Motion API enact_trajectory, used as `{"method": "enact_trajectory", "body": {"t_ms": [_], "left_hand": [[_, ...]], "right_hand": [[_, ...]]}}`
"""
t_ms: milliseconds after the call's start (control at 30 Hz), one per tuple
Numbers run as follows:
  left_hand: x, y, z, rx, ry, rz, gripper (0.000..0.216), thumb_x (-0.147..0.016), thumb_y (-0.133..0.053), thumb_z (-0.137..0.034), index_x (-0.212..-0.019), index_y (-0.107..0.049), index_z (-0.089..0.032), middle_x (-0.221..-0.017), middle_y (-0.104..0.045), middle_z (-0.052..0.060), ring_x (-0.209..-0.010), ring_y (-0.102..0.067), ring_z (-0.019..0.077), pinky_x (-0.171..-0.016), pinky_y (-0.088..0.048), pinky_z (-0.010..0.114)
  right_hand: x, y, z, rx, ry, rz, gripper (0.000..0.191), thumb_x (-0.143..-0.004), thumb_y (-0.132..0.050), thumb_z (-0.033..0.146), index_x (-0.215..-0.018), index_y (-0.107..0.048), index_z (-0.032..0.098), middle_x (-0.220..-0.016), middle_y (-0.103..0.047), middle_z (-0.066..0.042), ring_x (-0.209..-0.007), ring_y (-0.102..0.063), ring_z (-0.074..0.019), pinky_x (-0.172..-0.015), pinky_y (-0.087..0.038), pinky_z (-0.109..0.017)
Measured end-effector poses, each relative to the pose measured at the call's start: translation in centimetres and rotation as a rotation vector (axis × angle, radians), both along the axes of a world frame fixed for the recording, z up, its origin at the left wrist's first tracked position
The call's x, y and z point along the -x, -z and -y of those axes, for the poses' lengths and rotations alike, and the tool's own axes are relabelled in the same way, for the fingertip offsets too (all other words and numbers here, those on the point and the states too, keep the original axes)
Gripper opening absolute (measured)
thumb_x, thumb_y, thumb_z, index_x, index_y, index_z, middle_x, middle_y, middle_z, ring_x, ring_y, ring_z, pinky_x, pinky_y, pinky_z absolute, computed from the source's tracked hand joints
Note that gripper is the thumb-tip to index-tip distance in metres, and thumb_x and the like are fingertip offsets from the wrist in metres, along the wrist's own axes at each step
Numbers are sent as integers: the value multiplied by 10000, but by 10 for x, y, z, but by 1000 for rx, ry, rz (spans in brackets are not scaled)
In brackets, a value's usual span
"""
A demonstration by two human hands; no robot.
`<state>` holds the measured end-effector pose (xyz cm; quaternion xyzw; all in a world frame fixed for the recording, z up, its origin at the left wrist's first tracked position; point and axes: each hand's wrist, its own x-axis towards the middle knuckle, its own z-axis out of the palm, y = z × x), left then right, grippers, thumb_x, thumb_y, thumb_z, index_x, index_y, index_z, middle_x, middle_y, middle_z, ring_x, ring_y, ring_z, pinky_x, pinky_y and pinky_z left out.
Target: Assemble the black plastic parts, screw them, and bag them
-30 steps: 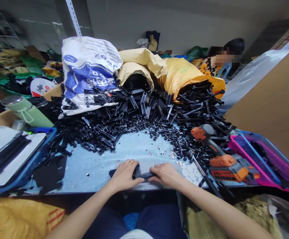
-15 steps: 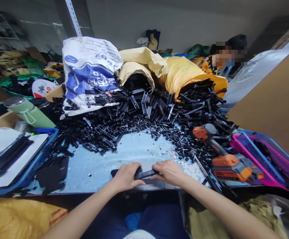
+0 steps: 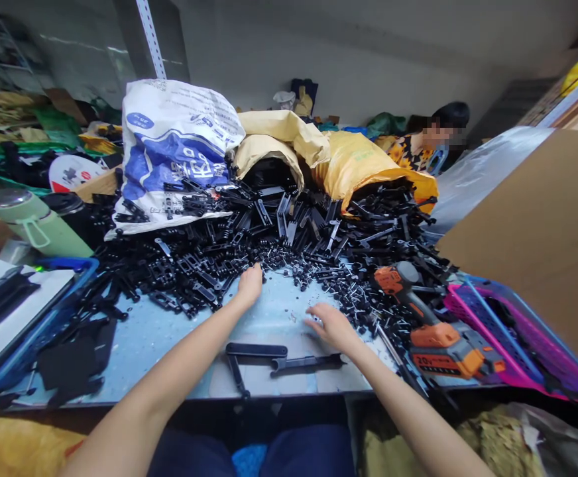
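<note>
A long black plastic assembly [image 3: 279, 358] lies on the light blue table [image 3: 164, 331] near its front edge, with neither hand on it. My left hand [image 3: 249, 286] reaches forward to the edge of the big heap of black plastic parts [image 3: 289, 232], its fingers curled down among small pieces. My right hand [image 3: 329, 324] rests low on the table to the right, fingers bent over small loose bits beside the heap. What either hand's fingers hold is hidden.
An orange and black cordless drill [image 3: 428, 324] lies at the right, beside a pink basket in a blue crate [image 3: 508, 331]. A white and blue sack [image 3: 170, 146] and yellow sacks [image 3: 348, 159] sit behind the heap. A green bottle [image 3: 35, 222] and blue tray [image 3: 45, 311] stand left. Another person [image 3: 428, 139] sits at the back.
Both hands have let go of the black assembly and moved forward. The left went to the heap's edge, the right to the small loose parts. The assembly now lies uncovered.
</note>
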<state>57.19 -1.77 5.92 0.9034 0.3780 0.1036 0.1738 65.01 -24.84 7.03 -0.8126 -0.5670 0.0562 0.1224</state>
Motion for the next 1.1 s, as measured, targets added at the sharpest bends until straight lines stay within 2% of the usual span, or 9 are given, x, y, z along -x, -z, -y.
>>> {"method": "enact_trajectory", "body": {"t_ms": [100,200,333,433,633,800,900,1000,1100], "left_hand": [[37,1,8,-20,60,101,234,-769,-433,-61,-946,-566,-138,-893,-621,85,-855,-588,184,-772,-445,300],[84,1,18,-30,49,200,172,-791,-469,-166,-940,-554,-147,-899,-619,70,-773,-603,159,-733,-473,284],[145,10,41,12,12,516,201,-796,-519,-306,-917,-561,-152,-765,-628,25,-657,-610,132,-626,-509,250],[170,21,57,-64,56,677,172,-781,-554,-292,-889,-582,-161,-763,-630,20,-638,-609,121,-612,-516,239],[175,29,62,-419,250,654,219,-786,-546,-144,-1005,-550,-129,-882,-640,82,-824,-618,166,-752,-515,291],[189,21,64,-595,457,556,296,-803,-503,-107,-1099,-501,-119,-862,-655,101,-818,-625,192,-726,-522,326],[191,17,69,-546,531,583,278,-816,-448,-70,-1082,-501,-132,-893,-650,95,-858,-618,174,-748,-515,298],[181,11,66,-343,390,558,162,-843,-424,-135,-959,-536,-147,-859,-633,71,-813,-613,154,-721,-508,276],[171,1,55,-117,287,413,120,-849,-429,-212,-798,-529,-170,-740,-606,27,-690,-597,135,-624,-494,255]], "right_hand": [[-24,3,-42,1,221,64,231,-865,-426,284,-1048,-525,184,-1008,-562,-95,-971,-491,-210,-779,-380,-290],[-35,11,-72,6,292,54,203,-830,-445,186,-1011,-533,162,-971,-578,-108,-938,-512,-213,-756,-381,-283],[-36,16,-73,-12,271,3,224,-788,-465,123,-990,-551,163,-937,-600,-83,-856,-551,-186,-737,-388,-266],[-29,9,-56,-32,200,-42,199,-785,-500,152,-961,-591,177,-909,-610,-51,-821,-564,-155,-735,-406,-242],[12,-19,-23,-212,12,-397,114,-755,-563,204,-843,-631,181,-784,-646,-25,-706,-589,-137,-662,-455,-238],[45,-36,-15,-96,-102,-471,60,-735,-575,183,-755,-632,174,-682,-638,-6,-624,-585,-123,-601,-437,-208],[53,-39,-16,-43,-163,-410,84,-736,-556,154,-753,-635,176,-704,-630,-14,-629,-581,-126,-598,-428,-209],[54,-40,-17,-12,-171,-314,125,-746,-521,128,-757,-633,181,-728,-622,-21,-640,-574,-128,-599,-418,-208],[54,-43,-17,16,-173,-226,149,-742,-507,101,-744,-633,182,-731,-620,-23,-661,-571,-130,-611,-406,-205]]}}
